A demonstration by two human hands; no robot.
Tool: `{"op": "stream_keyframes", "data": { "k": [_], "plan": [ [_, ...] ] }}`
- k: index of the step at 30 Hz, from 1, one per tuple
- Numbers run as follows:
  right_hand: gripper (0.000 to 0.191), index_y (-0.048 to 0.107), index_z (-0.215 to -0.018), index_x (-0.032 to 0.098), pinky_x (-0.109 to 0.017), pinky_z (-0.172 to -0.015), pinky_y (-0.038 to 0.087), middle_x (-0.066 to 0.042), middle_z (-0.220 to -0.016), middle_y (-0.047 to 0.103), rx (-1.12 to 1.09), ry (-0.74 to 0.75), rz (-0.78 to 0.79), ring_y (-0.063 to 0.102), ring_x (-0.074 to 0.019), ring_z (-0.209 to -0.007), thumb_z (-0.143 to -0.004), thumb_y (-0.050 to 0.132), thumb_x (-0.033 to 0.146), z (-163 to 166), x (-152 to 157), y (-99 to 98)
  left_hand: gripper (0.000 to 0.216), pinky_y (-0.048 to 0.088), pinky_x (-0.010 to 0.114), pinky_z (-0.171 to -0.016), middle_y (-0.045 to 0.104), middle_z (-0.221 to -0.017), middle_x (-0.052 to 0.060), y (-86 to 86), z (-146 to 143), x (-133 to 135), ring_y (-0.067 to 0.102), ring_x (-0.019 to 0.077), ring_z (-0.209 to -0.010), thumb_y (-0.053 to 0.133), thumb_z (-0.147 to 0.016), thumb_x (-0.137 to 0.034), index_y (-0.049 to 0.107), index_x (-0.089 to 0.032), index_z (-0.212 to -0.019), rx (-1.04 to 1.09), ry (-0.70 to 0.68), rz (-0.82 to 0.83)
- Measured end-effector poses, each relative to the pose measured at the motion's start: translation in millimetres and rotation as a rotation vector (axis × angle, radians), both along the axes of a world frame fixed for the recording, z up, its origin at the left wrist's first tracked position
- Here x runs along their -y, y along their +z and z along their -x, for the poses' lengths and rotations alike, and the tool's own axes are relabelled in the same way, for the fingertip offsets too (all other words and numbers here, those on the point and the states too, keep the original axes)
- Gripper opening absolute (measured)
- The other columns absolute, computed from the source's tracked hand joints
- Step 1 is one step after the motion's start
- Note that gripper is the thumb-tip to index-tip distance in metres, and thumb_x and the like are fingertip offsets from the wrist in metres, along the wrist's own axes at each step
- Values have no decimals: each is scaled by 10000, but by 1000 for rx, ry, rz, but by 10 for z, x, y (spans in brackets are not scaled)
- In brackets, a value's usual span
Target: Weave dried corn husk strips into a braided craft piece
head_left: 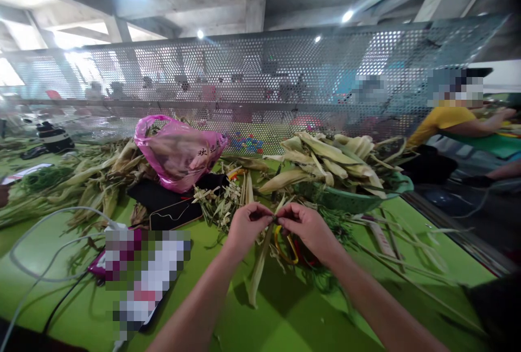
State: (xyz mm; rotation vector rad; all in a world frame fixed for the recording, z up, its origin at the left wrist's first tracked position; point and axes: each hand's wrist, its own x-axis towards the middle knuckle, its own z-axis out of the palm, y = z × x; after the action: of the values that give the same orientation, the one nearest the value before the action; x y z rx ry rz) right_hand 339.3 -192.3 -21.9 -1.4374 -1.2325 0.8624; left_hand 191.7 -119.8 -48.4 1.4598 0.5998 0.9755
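Note:
Both of my hands meet above the green table [285, 319]. My left hand [245, 227] and my right hand [306, 228] are closed in pinches on the top end of a long pale corn husk strip [259, 268], which hangs down from them toward the table. Under my right hand lie yellow and red scissor handles [290, 249]. A green basket [354, 197] heaped with corn husks [329, 159] stands just beyond my hands.
A pink plastic bag [179, 151] sits behind-left, with more husks [81, 178] spread to its left. A phone [176, 214], white cables [49, 222] and a blurred-out item lie at left. A perforated metal screen [260, 81] backs the table. A person in yellow [448, 119] sits at right.

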Motion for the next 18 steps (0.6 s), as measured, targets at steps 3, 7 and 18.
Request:
{"op": "stream_keyframes", "data": {
  "k": [3, 7, 18],
  "plan": [
    [131, 601, -744, 183, -258, -556, 447, 30, -650, 589, -6, 5, 23, 541, -122, -551, -665, 650, 276, -42, 17, 13, 133, 412, 236, -650, 611, -679, 6, -30, 15, -22, 529, 109, -654, 714, -682, -247, 651, -149, -747, 10, -12, 31],
    [68, 561, -688, 190, -241, -493, 400, 46, -579, 565, -28, 42, 155, 521, -115, -488, -654, 611, 220, -88, 42, 8, 219, 409, 214, -613, 577, -661, -16, -48, 31, -33, 516, 79, -598, 739, -676, -303, 600, -149, -745, 95, -4, 213],
    [44, 551, -696, 191, -237, -501, 376, 46, -590, 538, 63, 72, 158, 479, -108, -494, -682, 572, 227, -45, 42, 14, 276, 353, 200, -540, 637, -736, 12, 53, 43, 53, 484, 54, -530, 721, -704, -345, 523, -159, -754, 174, -73, 360]
  ]
}}
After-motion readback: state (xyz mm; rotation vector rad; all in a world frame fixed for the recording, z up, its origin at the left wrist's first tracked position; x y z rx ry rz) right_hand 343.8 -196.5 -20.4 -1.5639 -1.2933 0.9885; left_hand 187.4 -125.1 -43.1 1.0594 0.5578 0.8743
